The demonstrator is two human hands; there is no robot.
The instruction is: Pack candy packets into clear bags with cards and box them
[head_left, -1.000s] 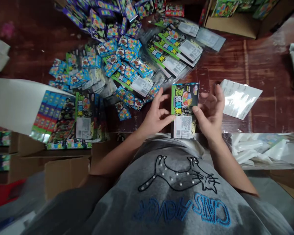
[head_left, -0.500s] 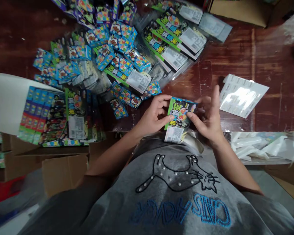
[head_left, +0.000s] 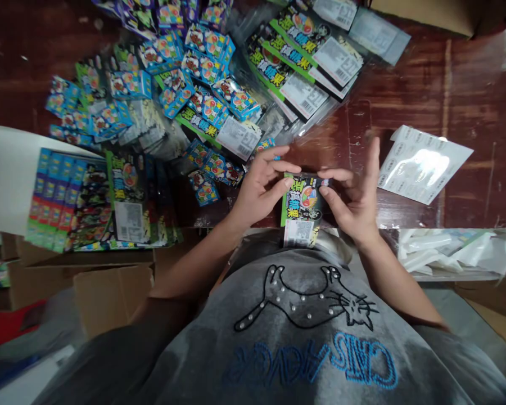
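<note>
A printed candy bag (head_left: 301,202), black and green with a white label at its lower end, is held upright in front of my shirt at the table's edge. My left hand (head_left: 263,183) pinches its upper left corner between thumb and fingers. At the upper right corner, my right hand (head_left: 352,197) has thumb and a finger closed on the bag, with another finger raised. A small pale round spot shows by the right thumb; I cannot tell what it is. Right of that hand lies a white sheet of round stickers (head_left: 424,163).
Small blue candy boxes (head_left: 204,109) and flat printed bags (head_left: 303,98) lie piled at the far left and middle. A stack of filled bags (head_left: 129,197) stands at left near a white curved surface (head_left: 8,174). White paper scraps (head_left: 451,253) fill a tray below the table edge.
The bag's top edge is now flattened, and its blue contents no longer show there. My left thumb has moved up to the top corner, and my right fingers have closed on the other corner.
</note>
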